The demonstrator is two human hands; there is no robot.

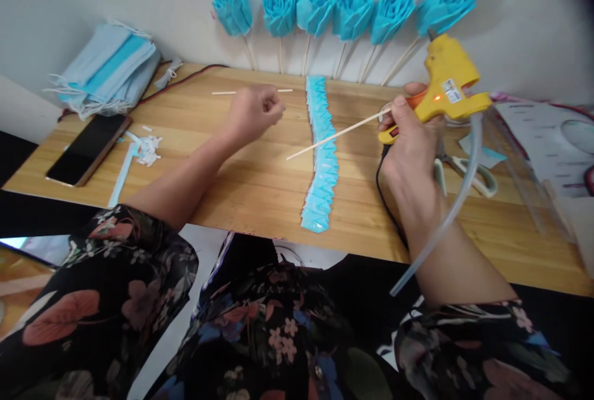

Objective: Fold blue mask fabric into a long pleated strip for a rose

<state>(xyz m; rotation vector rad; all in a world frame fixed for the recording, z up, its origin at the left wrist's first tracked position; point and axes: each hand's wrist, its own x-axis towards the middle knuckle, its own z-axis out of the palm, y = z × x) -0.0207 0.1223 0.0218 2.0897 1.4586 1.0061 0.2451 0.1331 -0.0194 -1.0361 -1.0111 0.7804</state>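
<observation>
My right hand (pixel 408 134) grips a yellow hot glue gun (pixel 450 75), its nozzle pointing up and an orange light glowing on its side. A clear glue stick (pixel 440 227) sticks out of the gun's back end and hangs over my forearm. Between thumb and finger the same hand pinches a thin wooden stick (pixel 338 134), which slants left over a pleated blue strip (pixel 320 159) lying on the table. My left hand (pixel 255 112) is closed in a loose fist; whatever its fingertips hold is hidden. Behind it, a second wooden stick (pixel 223 93) is partly covered.
Several blue flowers on sticks, one a blue flower (pixel 317 4), lean against the wall. Left are stacked face masks (pixel 109 66), a phone (pixel 88 149) and white scraps (pixel 148 149). Scissors (pixel 473 174) lie beyond my right wrist. A black cord (pixel 383 196) runs off the wooden table (pixel 260 196).
</observation>
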